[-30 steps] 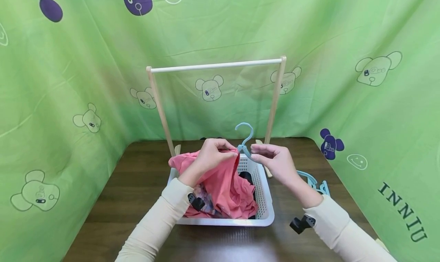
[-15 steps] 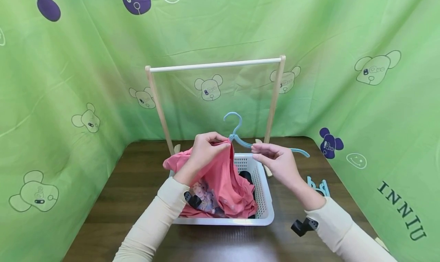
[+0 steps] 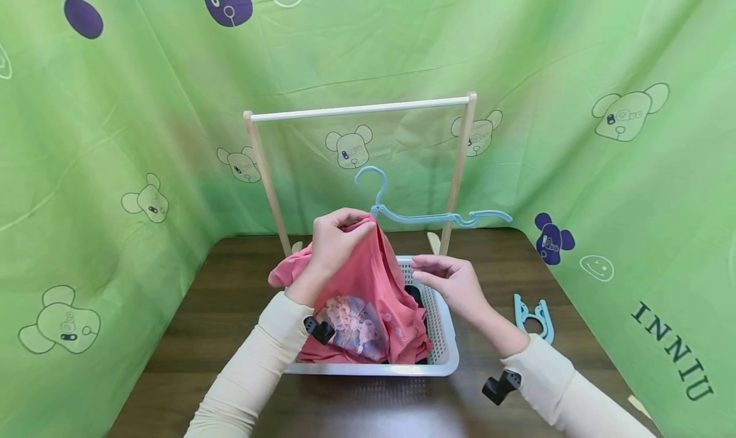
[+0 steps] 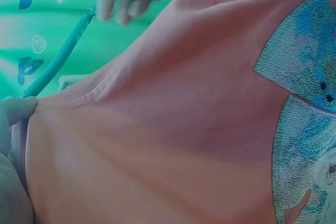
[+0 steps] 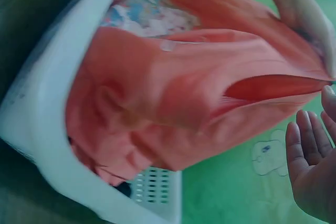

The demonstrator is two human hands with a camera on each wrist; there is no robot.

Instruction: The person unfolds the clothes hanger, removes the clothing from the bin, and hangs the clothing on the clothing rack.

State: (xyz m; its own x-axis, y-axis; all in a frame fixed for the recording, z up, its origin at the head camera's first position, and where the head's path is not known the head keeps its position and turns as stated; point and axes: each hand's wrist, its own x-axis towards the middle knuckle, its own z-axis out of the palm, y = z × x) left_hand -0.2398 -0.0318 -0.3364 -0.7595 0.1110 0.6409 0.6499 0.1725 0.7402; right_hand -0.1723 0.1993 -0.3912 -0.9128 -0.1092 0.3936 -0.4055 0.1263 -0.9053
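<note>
My left hand (image 3: pixel 336 243) pinches a pink shirt (image 3: pixel 375 265) at its top edge, right where a light-blue folding hanger (image 3: pixel 422 219) meets the cloth. The hanger's hook points up and one arm reaches right in the open; its other arm is hidden. A printed picture (image 3: pixel 353 323) shows on the shirt's front. Below the hanger arm, over the basket's right side, my right hand (image 3: pixel 451 281) is held with relaxed fingers and nothing in them. In the right wrist view the shirt (image 5: pixel 173 93) drapes from the left hand (image 5: pixel 304 14) into the basket.
The white basket (image 3: pixel 450 355) stands on the dark wooden table (image 3: pixel 190 336), with something black inside. Behind it rises a rack with a white bar (image 3: pixel 362 109) and wooden posts. Another folded blue hanger (image 3: pixel 549 329) lies at the right. Green curtain surrounds the table.
My left hand has lifted the shirt and hanger up and leftward, so more of the hanger arm and the print show. The right hand has dropped slightly, and the hanger arm now stands clear above it.
</note>
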